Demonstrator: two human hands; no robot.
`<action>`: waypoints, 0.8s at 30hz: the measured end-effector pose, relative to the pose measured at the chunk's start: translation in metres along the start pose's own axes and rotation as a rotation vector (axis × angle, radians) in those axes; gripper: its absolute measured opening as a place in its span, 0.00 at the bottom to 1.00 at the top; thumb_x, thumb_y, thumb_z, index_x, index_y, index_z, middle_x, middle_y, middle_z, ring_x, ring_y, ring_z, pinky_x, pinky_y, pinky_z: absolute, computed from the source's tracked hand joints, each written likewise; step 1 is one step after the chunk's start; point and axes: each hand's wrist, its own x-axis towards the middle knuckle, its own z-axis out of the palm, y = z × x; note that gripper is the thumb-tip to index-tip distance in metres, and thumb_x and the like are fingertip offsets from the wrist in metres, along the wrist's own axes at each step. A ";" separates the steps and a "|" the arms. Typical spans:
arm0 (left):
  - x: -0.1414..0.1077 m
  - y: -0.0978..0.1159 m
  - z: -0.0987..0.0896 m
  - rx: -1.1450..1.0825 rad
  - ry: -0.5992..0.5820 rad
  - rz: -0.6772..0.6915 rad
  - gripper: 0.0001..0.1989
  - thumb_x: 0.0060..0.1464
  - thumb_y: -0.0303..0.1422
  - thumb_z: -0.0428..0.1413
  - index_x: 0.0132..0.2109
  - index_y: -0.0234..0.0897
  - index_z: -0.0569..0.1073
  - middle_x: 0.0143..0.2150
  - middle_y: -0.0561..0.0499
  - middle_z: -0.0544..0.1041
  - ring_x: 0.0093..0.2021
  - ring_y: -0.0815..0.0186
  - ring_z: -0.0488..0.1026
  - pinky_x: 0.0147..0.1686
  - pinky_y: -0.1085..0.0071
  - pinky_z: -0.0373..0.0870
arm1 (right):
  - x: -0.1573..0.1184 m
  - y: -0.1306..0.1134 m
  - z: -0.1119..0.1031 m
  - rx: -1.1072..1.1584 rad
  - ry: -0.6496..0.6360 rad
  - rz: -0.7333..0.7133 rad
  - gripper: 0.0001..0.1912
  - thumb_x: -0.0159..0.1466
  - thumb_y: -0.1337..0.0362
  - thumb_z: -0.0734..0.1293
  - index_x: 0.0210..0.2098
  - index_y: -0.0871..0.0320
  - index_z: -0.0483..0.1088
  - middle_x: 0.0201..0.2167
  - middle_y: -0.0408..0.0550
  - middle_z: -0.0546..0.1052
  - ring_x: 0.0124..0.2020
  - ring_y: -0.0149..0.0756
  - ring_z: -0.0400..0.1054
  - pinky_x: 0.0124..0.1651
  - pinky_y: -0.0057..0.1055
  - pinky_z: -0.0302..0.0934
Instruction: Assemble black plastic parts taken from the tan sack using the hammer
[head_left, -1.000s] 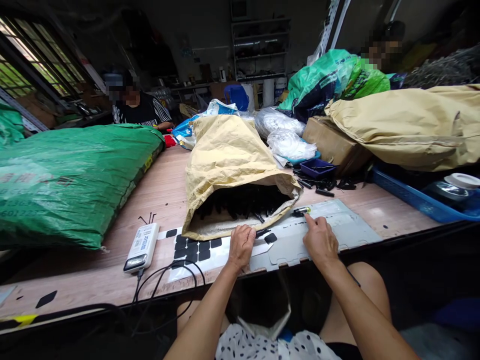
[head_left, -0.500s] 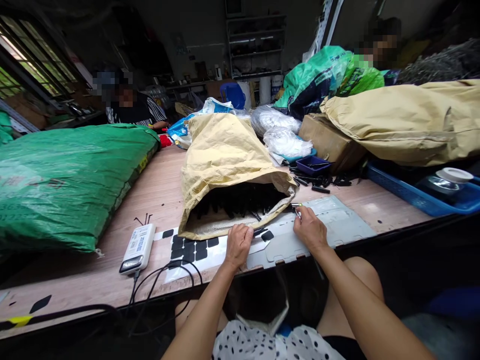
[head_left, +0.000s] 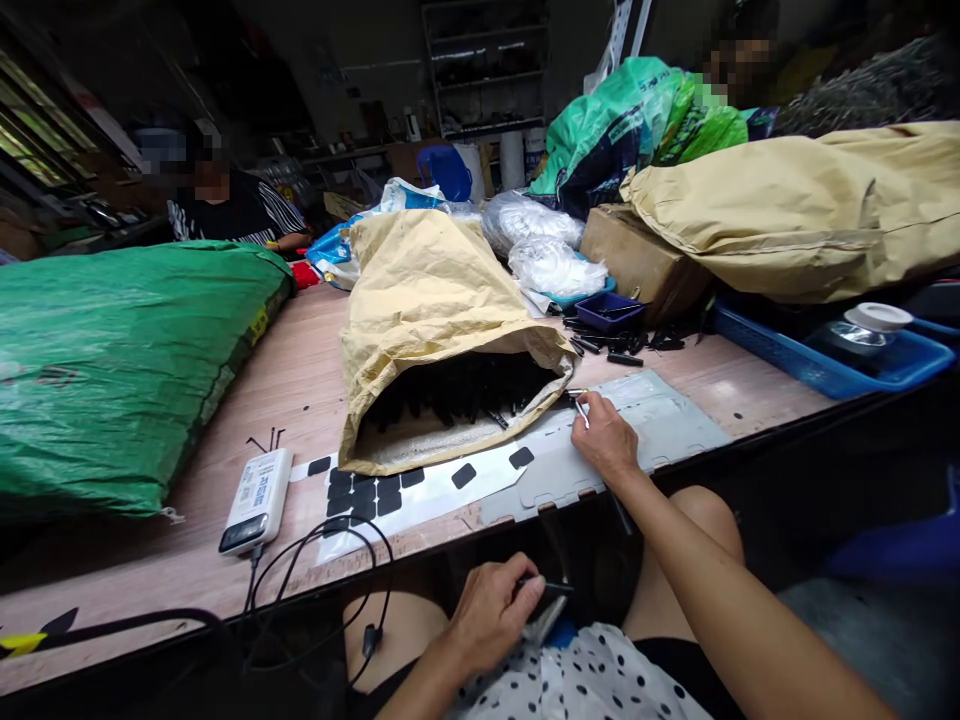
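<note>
My left hand [head_left: 495,612] is low, over my lap below the table edge. Its thumb and fingers pinch a slim black piece [head_left: 556,588]. On the grey board [head_left: 675,410] rests my right hand [head_left: 609,438], closed around a thin silvery tool [head_left: 581,408] whose kind I cannot make out. Just left of that tool lies the open mouth of a tan paper sack [head_left: 442,300]. Inside the sack are many small black parts [head_left: 450,395]. A white sheet [head_left: 442,500] with black rounded-square stickers [head_left: 364,493] lies in front of the sack.
A white power bank [head_left: 256,500] with black cables stands at left, beside a big green sack [head_left: 135,370]. Loose black parts [head_left: 625,359], a purple tray [head_left: 609,312] and a blue basket [head_left: 832,360] are at right. Another person [head_left: 232,215] sits across the table.
My left hand has come down from the table edge to my lap with the black piece. My right hand stays by the sack's mouth. The whole view has shifted slightly.
</note>
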 end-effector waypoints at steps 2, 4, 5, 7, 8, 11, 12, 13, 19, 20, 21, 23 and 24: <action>0.007 -0.029 0.027 0.032 -0.050 -0.285 0.19 0.66 0.47 0.46 0.43 0.43 0.77 0.31 0.51 0.78 0.35 0.60 0.76 0.36 0.68 0.66 | 0.000 0.000 0.000 0.004 0.003 -0.007 0.16 0.66 0.66 0.62 0.52 0.56 0.67 0.45 0.50 0.73 0.36 0.35 0.65 0.34 0.32 0.49; 0.018 -0.055 0.044 0.052 -0.070 -0.512 0.19 0.65 0.46 0.46 0.47 0.41 0.77 0.37 0.46 0.81 0.42 0.55 0.78 0.40 0.65 0.68 | 0.000 0.000 0.000 0.010 0.007 -0.008 0.15 0.66 0.66 0.61 0.52 0.56 0.67 0.45 0.49 0.73 0.36 0.35 0.65 0.34 0.32 0.48; 0.023 -0.065 0.049 0.056 -0.076 -0.568 0.19 0.65 0.44 0.46 0.50 0.40 0.76 0.41 0.44 0.81 0.45 0.53 0.79 0.43 0.63 0.69 | 0.000 0.000 0.000 0.011 0.004 -0.004 0.15 0.66 0.65 0.61 0.52 0.56 0.67 0.45 0.49 0.73 0.36 0.35 0.65 0.33 0.31 0.48; 0.032 -0.076 0.053 0.062 -0.080 -0.590 0.19 0.65 0.42 0.46 0.56 0.42 0.73 0.47 0.42 0.81 0.49 0.52 0.78 0.46 0.61 0.69 | 0.001 0.000 0.000 0.009 -0.003 0.006 0.14 0.66 0.65 0.61 0.52 0.56 0.67 0.45 0.49 0.73 0.36 0.35 0.65 0.33 0.31 0.47; 0.033 -0.077 0.053 0.066 -0.084 -0.590 0.20 0.66 0.41 0.46 0.58 0.42 0.72 0.48 0.42 0.81 0.50 0.51 0.78 0.46 0.60 0.69 | 0.001 0.000 0.000 0.008 -0.006 0.009 0.14 0.67 0.65 0.61 0.52 0.56 0.67 0.45 0.49 0.73 0.36 0.35 0.66 0.33 0.31 0.47; 0.032 -0.062 0.046 0.082 -0.085 -0.548 0.19 0.64 0.41 0.49 0.56 0.42 0.74 0.47 0.43 0.81 0.49 0.52 0.78 0.46 0.62 0.69 | 0.001 0.000 0.000 0.007 -0.004 0.008 0.14 0.67 0.65 0.61 0.52 0.56 0.67 0.45 0.49 0.74 0.37 0.35 0.66 0.33 0.31 0.46; 0.030 -0.051 0.040 0.079 -0.096 -0.484 0.18 0.62 0.41 0.51 0.54 0.42 0.76 0.45 0.45 0.81 0.47 0.54 0.78 0.45 0.63 0.69 | 0.000 0.000 0.000 0.005 -0.003 0.008 0.14 0.67 0.65 0.61 0.52 0.56 0.67 0.45 0.49 0.74 0.37 0.35 0.66 0.33 0.31 0.46; 0.029 -0.038 0.033 0.066 -0.111 -0.391 0.16 0.61 0.41 0.53 0.51 0.42 0.77 0.42 0.47 0.82 0.43 0.56 0.78 0.42 0.66 0.69 | 0.000 0.000 0.000 0.004 -0.003 0.007 0.15 0.67 0.65 0.62 0.52 0.56 0.67 0.45 0.49 0.74 0.37 0.35 0.66 0.33 0.31 0.46; 0.056 0.027 -0.069 -0.043 0.234 0.038 0.17 0.64 0.43 0.50 0.43 0.40 0.79 0.35 0.50 0.80 0.34 0.63 0.74 0.35 0.70 0.68 | -0.001 0.001 0.002 -0.019 0.014 -0.010 0.15 0.67 0.65 0.61 0.53 0.56 0.67 0.46 0.51 0.74 0.36 0.36 0.66 0.32 0.33 0.46; 0.068 0.027 -0.092 -0.001 0.412 0.016 0.18 0.65 0.43 0.48 0.46 0.40 0.79 0.38 0.48 0.80 0.37 0.62 0.75 0.38 0.69 0.69 | -0.001 0.001 0.002 -0.024 0.017 -0.013 0.15 0.67 0.65 0.61 0.53 0.56 0.67 0.45 0.50 0.74 0.36 0.36 0.66 0.32 0.33 0.45; 0.081 0.024 -0.114 0.068 0.577 -0.025 0.18 0.65 0.43 0.48 0.49 0.40 0.78 0.43 0.46 0.80 0.42 0.59 0.75 0.44 0.66 0.70 | 0.000 0.001 0.002 -0.025 0.017 -0.014 0.15 0.67 0.65 0.61 0.53 0.56 0.67 0.45 0.50 0.74 0.36 0.36 0.66 0.32 0.32 0.45; 0.106 0.008 -0.151 0.231 0.808 -0.200 0.20 0.64 0.42 0.50 0.56 0.39 0.74 0.52 0.40 0.78 0.55 0.51 0.72 0.54 0.58 0.68 | 0.000 0.001 0.002 -0.018 0.008 -0.010 0.15 0.67 0.65 0.61 0.53 0.56 0.67 0.45 0.50 0.73 0.35 0.35 0.66 0.32 0.32 0.46; 0.118 -0.001 -0.166 0.289 0.874 -0.324 0.22 0.63 0.42 0.51 0.59 0.37 0.72 0.56 0.38 0.75 0.60 0.47 0.69 0.57 0.55 0.65 | 0.000 0.001 0.002 -0.014 0.003 -0.007 0.16 0.67 0.65 0.61 0.53 0.56 0.67 0.45 0.50 0.73 0.35 0.35 0.65 0.32 0.31 0.46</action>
